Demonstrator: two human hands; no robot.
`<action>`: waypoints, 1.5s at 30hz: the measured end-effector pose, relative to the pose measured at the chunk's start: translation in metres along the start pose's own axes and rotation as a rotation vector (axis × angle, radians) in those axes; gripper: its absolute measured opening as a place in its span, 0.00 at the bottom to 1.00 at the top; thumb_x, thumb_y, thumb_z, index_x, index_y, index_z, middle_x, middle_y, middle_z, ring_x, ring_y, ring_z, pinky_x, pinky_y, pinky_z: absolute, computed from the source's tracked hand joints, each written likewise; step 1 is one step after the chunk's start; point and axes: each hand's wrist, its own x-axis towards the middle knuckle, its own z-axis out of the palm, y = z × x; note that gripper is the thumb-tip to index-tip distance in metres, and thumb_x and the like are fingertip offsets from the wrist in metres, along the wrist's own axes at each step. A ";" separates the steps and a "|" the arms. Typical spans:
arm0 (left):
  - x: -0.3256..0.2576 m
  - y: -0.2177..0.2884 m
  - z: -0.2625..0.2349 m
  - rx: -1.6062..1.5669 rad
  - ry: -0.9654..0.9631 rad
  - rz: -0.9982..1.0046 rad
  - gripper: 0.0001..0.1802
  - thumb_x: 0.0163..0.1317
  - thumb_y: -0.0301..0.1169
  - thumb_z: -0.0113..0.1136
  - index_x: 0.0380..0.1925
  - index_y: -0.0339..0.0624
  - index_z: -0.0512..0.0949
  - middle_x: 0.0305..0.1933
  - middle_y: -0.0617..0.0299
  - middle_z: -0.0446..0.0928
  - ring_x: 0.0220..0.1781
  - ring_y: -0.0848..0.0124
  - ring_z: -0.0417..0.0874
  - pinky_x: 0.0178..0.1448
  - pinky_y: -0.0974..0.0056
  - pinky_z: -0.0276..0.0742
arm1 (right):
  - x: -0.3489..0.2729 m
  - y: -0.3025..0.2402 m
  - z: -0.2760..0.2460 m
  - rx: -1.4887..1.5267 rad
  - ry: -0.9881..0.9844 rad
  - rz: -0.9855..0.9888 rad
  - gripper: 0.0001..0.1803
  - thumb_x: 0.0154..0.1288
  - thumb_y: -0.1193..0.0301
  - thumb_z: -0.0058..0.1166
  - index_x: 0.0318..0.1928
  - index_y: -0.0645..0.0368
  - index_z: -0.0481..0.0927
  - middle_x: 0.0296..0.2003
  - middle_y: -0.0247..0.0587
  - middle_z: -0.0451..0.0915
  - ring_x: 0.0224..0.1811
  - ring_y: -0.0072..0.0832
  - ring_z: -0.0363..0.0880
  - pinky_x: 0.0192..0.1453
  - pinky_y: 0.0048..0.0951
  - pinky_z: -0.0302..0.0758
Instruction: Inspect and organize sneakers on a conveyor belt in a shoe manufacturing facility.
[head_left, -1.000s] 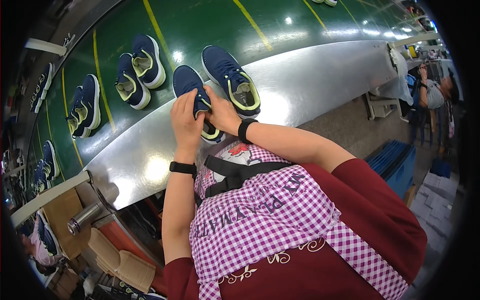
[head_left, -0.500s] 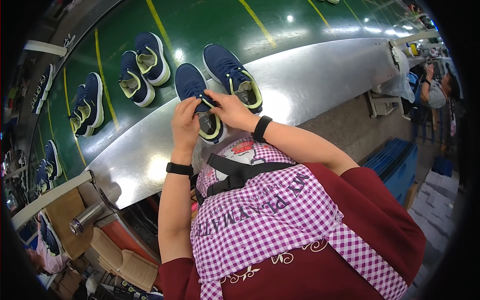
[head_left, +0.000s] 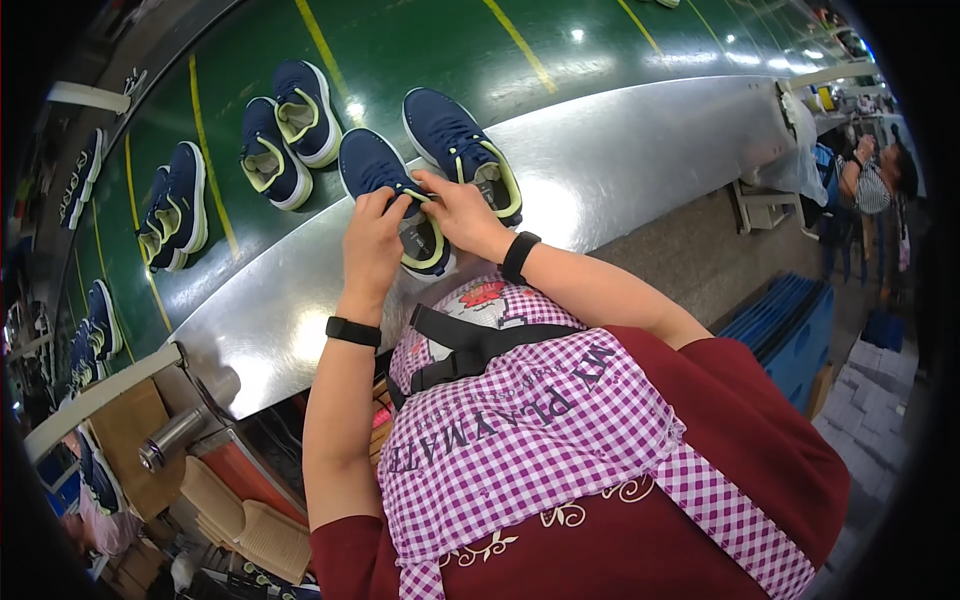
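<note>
- left hand: thumb and fingers drawn narrow, pinching at the tongue area of the navy shoe.
- right hand: also narrow, pinching the same spot from the right; tongue edge or top lace, too small to tell.
- shoe sits in front of the person, heel near on the metal worktop, toe reaching over the green belt.
- step looks like fine work at the tongue and laces; best done with fingertips only, even pull left and right, tongue centred.
- steady the shoe with light downward pressure so the heel doesn't skid on the smooth metal.
- second shoe lies just right; mind the right hand, it could nudge it.
- don't crush the lime collar.
</note>
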 end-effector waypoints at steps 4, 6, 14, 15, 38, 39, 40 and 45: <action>0.006 0.010 -0.003 0.108 -0.073 -0.015 0.21 0.46 0.14 0.52 0.42 0.41 0.78 0.48 0.59 0.74 0.48 0.58 0.76 0.47 0.60 0.76 | -0.001 -0.009 -0.003 -0.158 -0.040 -0.065 0.24 0.55 0.80 0.52 0.55 0.62 0.69 0.37 0.59 0.78 0.41 0.53 0.77 0.44 0.45 0.73; 0.000 0.002 0.000 -0.019 -0.009 -0.041 0.23 0.46 0.14 0.52 0.45 0.42 0.77 0.49 0.58 0.74 0.49 0.57 0.76 0.49 0.60 0.76 | -0.002 -0.008 0.000 -0.202 -0.052 -0.085 0.24 0.55 0.80 0.53 0.55 0.63 0.69 0.36 0.59 0.78 0.41 0.52 0.77 0.44 0.45 0.73; -0.004 0.004 0.007 -0.102 0.191 -0.123 0.34 0.43 0.17 0.58 0.55 0.43 0.69 0.53 0.52 0.71 0.52 0.54 0.74 0.56 0.59 0.73 | -0.006 -0.001 0.007 -0.293 -0.056 -0.178 0.27 0.55 0.80 0.53 0.58 0.65 0.65 0.43 0.58 0.77 0.44 0.53 0.76 0.47 0.44 0.74; -0.004 0.004 0.005 -0.075 0.202 -0.122 0.33 0.44 0.18 0.59 0.56 0.42 0.68 0.53 0.52 0.71 0.54 0.54 0.73 0.57 0.58 0.71 | -0.004 -0.003 0.006 -0.292 -0.056 -0.181 0.27 0.55 0.80 0.53 0.58 0.65 0.65 0.43 0.58 0.77 0.44 0.53 0.76 0.47 0.44 0.74; -0.031 0.057 0.038 0.075 -0.319 -0.202 0.44 0.51 0.22 0.53 0.69 0.63 0.53 0.34 0.47 0.69 0.30 0.50 0.78 0.33 0.51 0.74 | -0.050 0.127 -0.156 -0.578 0.327 0.092 0.18 0.59 0.74 0.52 0.52 0.59 0.74 0.55 0.55 0.69 0.56 0.48 0.68 0.61 0.42 0.66; -0.033 0.061 0.038 0.094 -0.362 -0.208 0.44 0.51 0.22 0.52 0.69 0.64 0.53 0.34 0.47 0.69 0.30 0.49 0.78 0.33 0.51 0.75 | -0.048 0.128 -0.157 -0.574 0.333 0.094 0.18 0.59 0.74 0.52 0.52 0.59 0.74 0.55 0.55 0.69 0.56 0.48 0.68 0.61 0.42 0.66; -0.031 0.062 0.038 0.113 -0.405 -0.213 0.44 0.51 0.21 0.52 0.69 0.65 0.53 0.35 0.46 0.69 0.31 0.49 0.78 0.33 0.52 0.75 | -0.044 0.129 -0.159 -0.601 0.349 0.093 0.19 0.58 0.74 0.53 0.52 0.58 0.73 0.55 0.56 0.68 0.57 0.49 0.67 0.61 0.43 0.65; -0.009 0.062 0.035 0.039 -0.451 -0.463 0.33 0.45 0.44 0.69 0.53 0.59 0.69 0.35 0.45 0.72 0.39 0.48 0.77 0.42 0.53 0.73 | -0.024 0.144 -0.180 -0.765 0.431 0.052 0.23 0.57 0.71 0.55 0.55 0.58 0.70 0.59 0.55 0.65 0.60 0.49 0.64 0.63 0.46 0.61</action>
